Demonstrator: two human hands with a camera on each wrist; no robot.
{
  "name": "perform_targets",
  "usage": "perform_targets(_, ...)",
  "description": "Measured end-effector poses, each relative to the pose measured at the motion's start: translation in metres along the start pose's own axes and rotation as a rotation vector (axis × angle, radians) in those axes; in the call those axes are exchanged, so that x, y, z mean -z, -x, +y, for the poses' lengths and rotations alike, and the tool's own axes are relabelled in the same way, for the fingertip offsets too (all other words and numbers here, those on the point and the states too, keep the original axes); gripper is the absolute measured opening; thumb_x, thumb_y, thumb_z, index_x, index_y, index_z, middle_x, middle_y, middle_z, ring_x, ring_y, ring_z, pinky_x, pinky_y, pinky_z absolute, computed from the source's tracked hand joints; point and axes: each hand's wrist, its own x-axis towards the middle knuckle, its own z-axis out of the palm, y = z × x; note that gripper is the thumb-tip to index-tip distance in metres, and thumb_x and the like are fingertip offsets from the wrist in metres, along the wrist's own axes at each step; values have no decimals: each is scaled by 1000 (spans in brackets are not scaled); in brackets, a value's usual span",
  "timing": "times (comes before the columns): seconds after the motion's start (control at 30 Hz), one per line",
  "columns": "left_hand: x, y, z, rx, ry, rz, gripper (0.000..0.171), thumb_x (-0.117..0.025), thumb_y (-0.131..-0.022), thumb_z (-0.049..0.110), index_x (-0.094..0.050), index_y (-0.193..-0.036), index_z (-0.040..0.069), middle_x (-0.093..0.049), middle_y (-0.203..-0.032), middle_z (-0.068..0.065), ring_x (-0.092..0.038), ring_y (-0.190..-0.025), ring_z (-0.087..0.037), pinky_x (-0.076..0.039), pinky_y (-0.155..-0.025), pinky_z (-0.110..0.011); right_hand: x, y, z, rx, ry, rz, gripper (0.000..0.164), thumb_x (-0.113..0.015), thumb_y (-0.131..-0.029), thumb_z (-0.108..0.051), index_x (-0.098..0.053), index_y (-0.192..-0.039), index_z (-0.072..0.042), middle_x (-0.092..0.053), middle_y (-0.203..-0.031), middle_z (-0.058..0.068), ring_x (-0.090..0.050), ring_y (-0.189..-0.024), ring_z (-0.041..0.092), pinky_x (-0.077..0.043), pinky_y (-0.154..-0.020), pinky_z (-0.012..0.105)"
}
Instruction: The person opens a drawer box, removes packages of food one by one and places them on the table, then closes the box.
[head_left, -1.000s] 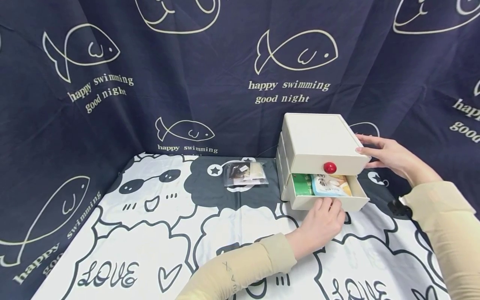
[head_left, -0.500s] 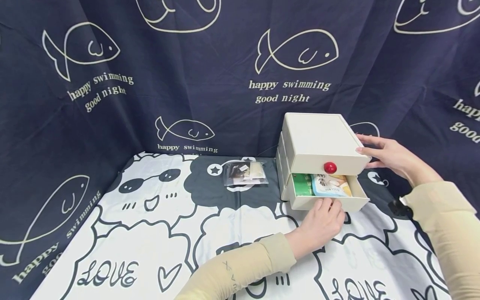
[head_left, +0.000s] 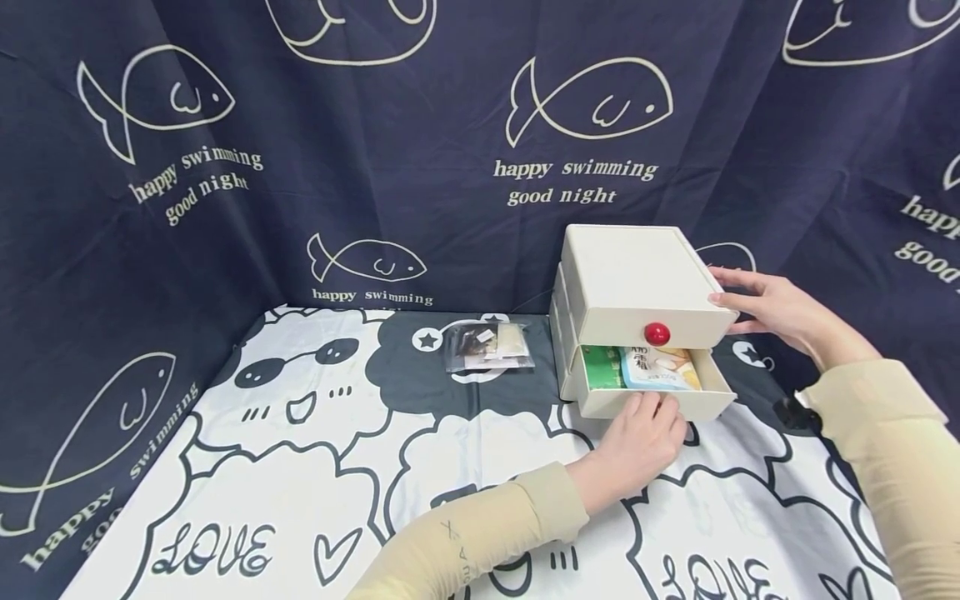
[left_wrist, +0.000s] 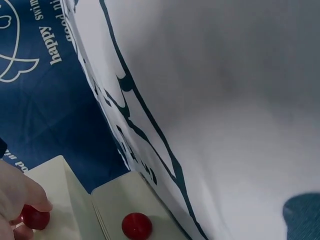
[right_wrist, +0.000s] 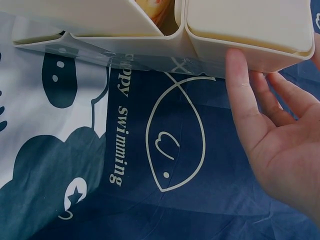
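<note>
A white cabinet (head_left: 633, 267) of stacked drawers stands at the back right. Its middle drawer (head_left: 708, 405) is pulled out, with a green packet (head_left: 602, 368) and a blue-and-white food packet (head_left: 660, 371) inside. My left hand (head_left: 645, 446) is at that drawer's front; in the left wrist view its fingers pinch the red round knob (left_wrist: 36, 218). Another red knob (left_wrist: 136, 226) shows on the drawer front beside it. My right hand (head_left: 780, 312) touches the right side of the top section with spread fingers, its thumb (right_wrist: 237, 65) against the wall. The top drawer is closed, its red knob (head_left: 657, 334) visible.
A clear plastic pouch (head_left: 489, 346) with dark and pale contents lies left of the cabinet. A black-and-white patterned cloth (head_left: 300, 483) covers the table. Dark blue fish-print curtains (head_left: 420, 125) hang close behind and at the sides.
</note>
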Motion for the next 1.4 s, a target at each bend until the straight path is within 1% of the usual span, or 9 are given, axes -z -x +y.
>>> perform_targets(0.13, -10, 0, 3, -2, -4, 7, 50, -16, -95, 4, -64, -98, 19, -53, -97, 3, -47, -84, -13, -35, -68, -22, -1, 1, -1, 5, -7, 6, 76, -58, -93, -34, -17, -150, -7, -17, -153, 23, -53, -89, -14, -54, -78, 26)
perform_targets(0.37, -15, 1, 5, -6, -18, -13, 41, -24, -96, 8, -64, -101, 19, -54, -101, 2, -47, -86, -14, -35, -69, -24, -2, 0, -1, 11, -11, 8, 75, -58, -93, -34, -18, -150, -7, -21, -150, 22, -53, -90, -14, -54, -78, 26)
perform_targets(0.53, -6, -1, -2, -4, -28, 16, 47, -19, -96, 5, -64, -98, 20, -55, -99, 2, -47, -84, -13, -35, -68, -23, -2, 0, -2, 3, -14, 6, 76, -58, -93, -35, -17, -151, -8, -21, -150, 22, -53, -89, -14, -54, -79, 27)
perform_targets(0.7, 8, -2, -10, -9, -33, 24, 37, -29, -96, 9, -64, -97, 20, -55, -100, 3, -47, -84, -12, -35, -68, -21, -2, 0, -2, 2, -6, 9, 76, -58, -93, -35, -17, -151, -8, -20, -150, 23, -52, -89, -15, -54, -79, 26)
perform_targets(0.8, 14, -1, -11, -19, -23, 16, 37, -29, -95, 8, -64, -98, 20, -56, -101, 2, -47, -84, -12, -36, -68, -21, -1, -1, -1, 3, -4, 10, 76, -58, -93, -35, -16, -151, -8, -20, -150, 23, -52, -89, -15, -54, -79, 26)
perform_targets(1.0, 21, 1, -7, -38, -18, 5, 39, -27, -96, 7, -64, -98, 21, -57, -103, 2, -48, -85, -12, -37, -69, -21, -1, -2, 2, 2, -1, 9, 76, -57, -93, -35, -16, -151, -10, -21, -150, 22, -53, -89, -14, -54, -79, 25)
perform_targets(1.23, 25, 4, 2, -31, -9, -23, 39, -26, -97, 11, -63, -102, 21, -56, -107, 2, -47, -88, -11, -36, -71, -21, -1, -1, 1, 2, 1, 13, 74, -57, -93, -35, -17, -151, -10, -22, -148, 21, -52, -90, -15, -54, -78, 24)
perform_targets(1.3, 30, 4, 0, -36, -12, -1, 36, -28, -97, 12, -64, -100, 21, -57, -106, 3, -47, -86, -11, -37, -70, -20, -1, -1, 1, 2, 1, 15, 74, -57, -93, -34, -17, -151, -10, -23, -148, 21, -52, -89, -15, -54, -78, 24)
perform_targets(1.4, 30, 5, 3, -40, -8, 26, 35, -30, -96, 11, -64, -97, 21, -58, -105, 2, -49, -85, -11, -37, -69, -21, -1, -1, 2, 9, -2, 16, 74, -57, -93, -34, -17, -151, -10, -23, -148, 21, -53, -89, -14, -54, -77, 24)
